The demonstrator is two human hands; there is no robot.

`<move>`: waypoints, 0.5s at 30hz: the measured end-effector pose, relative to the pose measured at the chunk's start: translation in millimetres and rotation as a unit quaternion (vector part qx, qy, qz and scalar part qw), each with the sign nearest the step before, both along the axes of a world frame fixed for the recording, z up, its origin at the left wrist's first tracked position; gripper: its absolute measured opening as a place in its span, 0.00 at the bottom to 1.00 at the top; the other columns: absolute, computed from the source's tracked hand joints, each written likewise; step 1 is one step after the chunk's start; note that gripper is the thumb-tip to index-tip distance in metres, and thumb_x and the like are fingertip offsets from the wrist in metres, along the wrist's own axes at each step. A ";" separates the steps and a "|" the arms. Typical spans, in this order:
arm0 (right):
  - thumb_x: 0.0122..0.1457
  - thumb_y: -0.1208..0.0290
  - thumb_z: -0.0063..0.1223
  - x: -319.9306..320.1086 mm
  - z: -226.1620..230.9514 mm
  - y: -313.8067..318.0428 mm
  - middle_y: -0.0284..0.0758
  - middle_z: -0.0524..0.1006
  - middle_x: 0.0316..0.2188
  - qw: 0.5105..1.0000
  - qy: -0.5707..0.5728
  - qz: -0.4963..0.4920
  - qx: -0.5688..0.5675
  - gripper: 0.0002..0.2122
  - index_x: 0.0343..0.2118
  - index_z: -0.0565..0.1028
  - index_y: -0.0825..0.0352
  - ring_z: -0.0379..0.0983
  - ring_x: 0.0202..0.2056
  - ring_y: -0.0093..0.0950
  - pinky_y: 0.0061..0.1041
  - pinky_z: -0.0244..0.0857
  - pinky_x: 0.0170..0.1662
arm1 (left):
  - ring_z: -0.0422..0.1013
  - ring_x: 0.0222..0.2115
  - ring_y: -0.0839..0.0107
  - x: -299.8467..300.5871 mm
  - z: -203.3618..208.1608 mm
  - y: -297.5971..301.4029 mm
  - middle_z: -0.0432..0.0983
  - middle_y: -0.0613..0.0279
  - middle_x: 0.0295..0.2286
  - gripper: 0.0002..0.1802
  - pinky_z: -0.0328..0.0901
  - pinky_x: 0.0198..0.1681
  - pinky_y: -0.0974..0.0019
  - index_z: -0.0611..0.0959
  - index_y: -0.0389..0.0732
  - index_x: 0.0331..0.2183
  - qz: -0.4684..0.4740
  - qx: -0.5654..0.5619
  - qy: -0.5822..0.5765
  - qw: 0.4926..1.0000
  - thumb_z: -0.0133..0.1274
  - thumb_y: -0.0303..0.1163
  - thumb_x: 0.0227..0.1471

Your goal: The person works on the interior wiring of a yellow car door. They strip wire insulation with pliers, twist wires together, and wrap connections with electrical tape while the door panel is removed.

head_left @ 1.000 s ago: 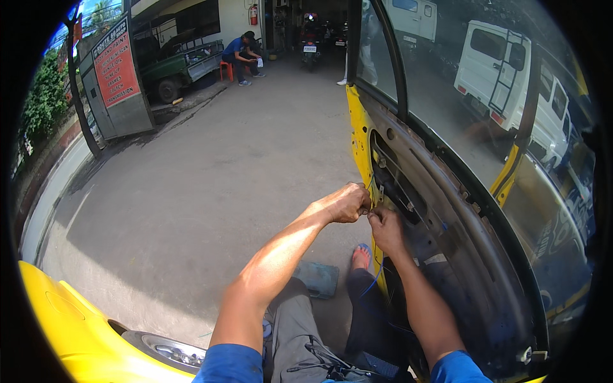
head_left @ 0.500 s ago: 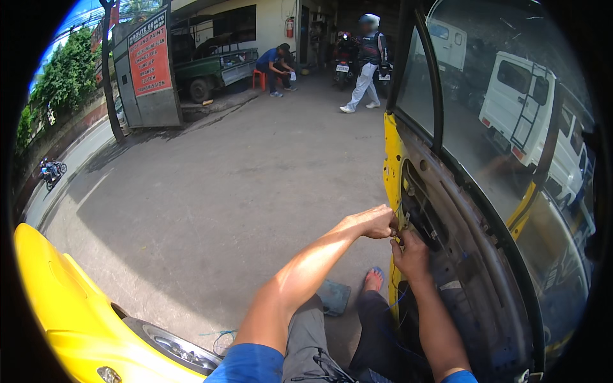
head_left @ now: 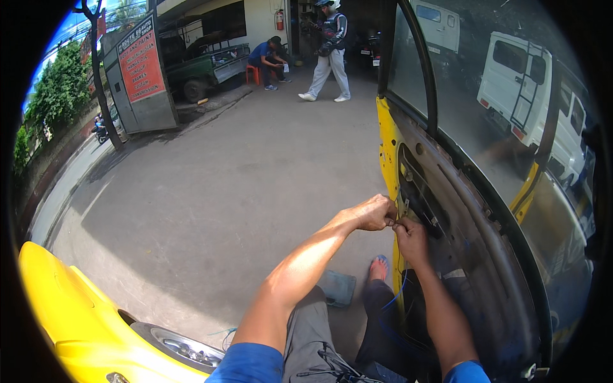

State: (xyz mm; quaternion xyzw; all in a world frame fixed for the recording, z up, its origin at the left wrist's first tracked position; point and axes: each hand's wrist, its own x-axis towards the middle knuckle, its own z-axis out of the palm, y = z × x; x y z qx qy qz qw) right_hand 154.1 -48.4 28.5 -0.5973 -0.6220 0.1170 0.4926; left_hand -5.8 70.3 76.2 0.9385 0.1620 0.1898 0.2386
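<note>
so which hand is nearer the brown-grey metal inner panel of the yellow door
Right. The right hand overlaps the panel in this view; the left hand sits farther left, beside the door's yellow edge.

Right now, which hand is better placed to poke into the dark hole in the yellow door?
Probably the right hand: it's over the door's inner panel, just below the dark hole in the picture. The left hand sits farther left, beside the yellow edge.
</note>
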 end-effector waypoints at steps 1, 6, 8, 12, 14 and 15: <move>0.60 0.73 0.53 1.3 -2.4 -0.3 0.37 0.76 0.20 0.998 0.056 -0.004 -0.042 0.08 0.29 0.80 0.71 0.72 0.22 0.30 0.32 0.68 0.29 | 0.76 0.47 0.48 0.6 -2.1 0.3 0.83 0.45 0.39 0.10 0.71 0.53 0.52 0.89 0.35 0.37 -0.004 -0.001 0.011 1.000 0.63 0.27 0.51; 0.62 0.73 0.54 8.3 -19.3 6.6 0.24 0.71 0.21 0.840 0.508 0.066 -0.177 0.04 0.32 0.78 0.66 0.61 0.18 0.15 0.23 0.65 0.29 | 0.75 0.45 0.45 2.7 -10.5 0.0 0.81 0.46 0.36 0.09 0.72 0.48 0.51 0.86 0.33 0.33 -0.031 0.044 -0.034 0.998 0.56 0.17 0.47; 0.64 0.72 0.55 10.0 -22.7 8.8 0.23 0.69 0.20 0.748 0.618 0.129 -0.208 0.04 0.32 0.77 0.64 0.58 0.17 0.14 0.23 0.65 0.30 | 0.73 0.40 0.50 2.3 -9.7 -0.9 0.80 0.53 0.32 0.03 0.70 0.46 0.52 0.85 0.35 0.30 -0.074 0.113 -0.076 0.988 0.62 0.21 0.49; 0.69 0.69 0.54 12.1 -22.6 -1.6 0.24 0.71 0.22 0.740 0.607 0.173 -0.234 0.06 0.40 0.78 0.66 0.63 0.19 0.15 0.28 0.69 0.34 | 0.74 0.42 0.53 -8.4 -9.4 1.8 0.80 0.56 0.32 0.05 0.69 0.47 0.54 0.86 0.37 0.34 -0.068 0.159 -0.058 0.983 0.63 0.24 0.51; 0.69 0.69 0.54 8.4 -19.1 -6.8 0.25 0.75 0.24 0.824 0.511 0.123 -0.212 0.09 0.45 0.79 0.67 0.68 0.21 0.17 0.31 0.72 0.36 | 0.74 0.43 0.53 -12.1 -10.6 4.3 0.80 0.55 0.33 0.05 0.69 0.48 0.54 0.86 0.37 0.35 -0.053 0.131 -0.017 0.990 0.62 0.25 0.53; 0.69 0.69 0.54 5.1 -17.5 -9.0 0.28 0.77 0.25 0.883 0.427 0.098 -0.166 0.09 0.46 0.79 0.68 0.71 0.23 0.20 0.32 0.73 0.37 | 0.74 0.43 0.53 -12.7 -11.6 5.4 0.80 0.55 0.33 0.05 0.69 0.49 0.53 0.87 0.36 0.35 -0.055 0.130 -0.023 0.990 0.62 0.25 0.54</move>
